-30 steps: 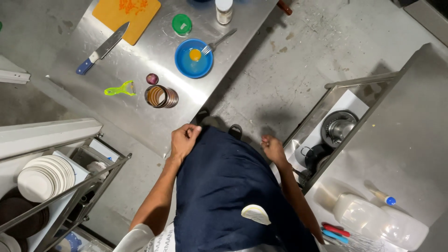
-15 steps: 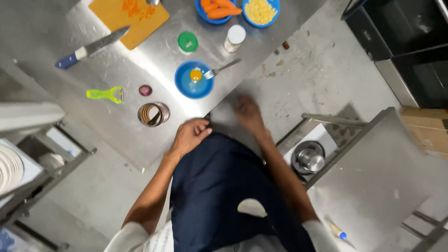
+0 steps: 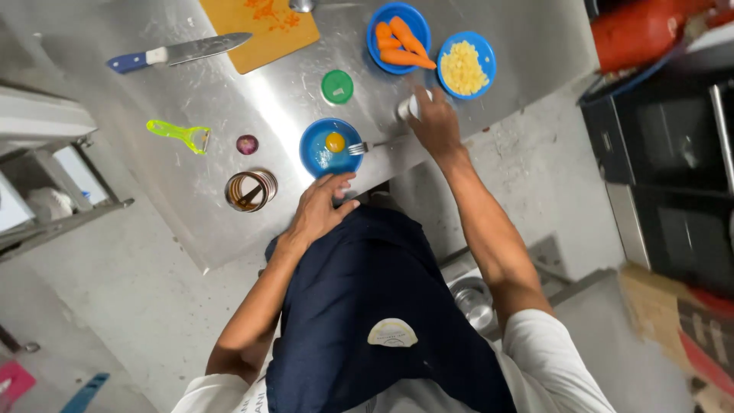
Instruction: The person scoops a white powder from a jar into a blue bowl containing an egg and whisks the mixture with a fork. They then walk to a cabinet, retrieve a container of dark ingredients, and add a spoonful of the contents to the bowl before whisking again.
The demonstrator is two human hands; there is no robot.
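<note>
Right hand [image 3: 434, 122] has its grip around a small white shaker [image 3: 407, 108]; left hand [image 3: 319, 208], fingers loosely spread, rests near the blue bowl [image 3: 330, 147].

Right hand [image 3: 434, 122] gripping white shaker [image 3: 407, 108], egg bowl [image 3: 330, 147] nearby

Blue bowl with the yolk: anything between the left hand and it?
Nothing visible. The left hand rests at the steel counter edge just below the blue bowl. The fork lies on the bowl's far side, toward the right hand, which is on a small shaker.
</note>
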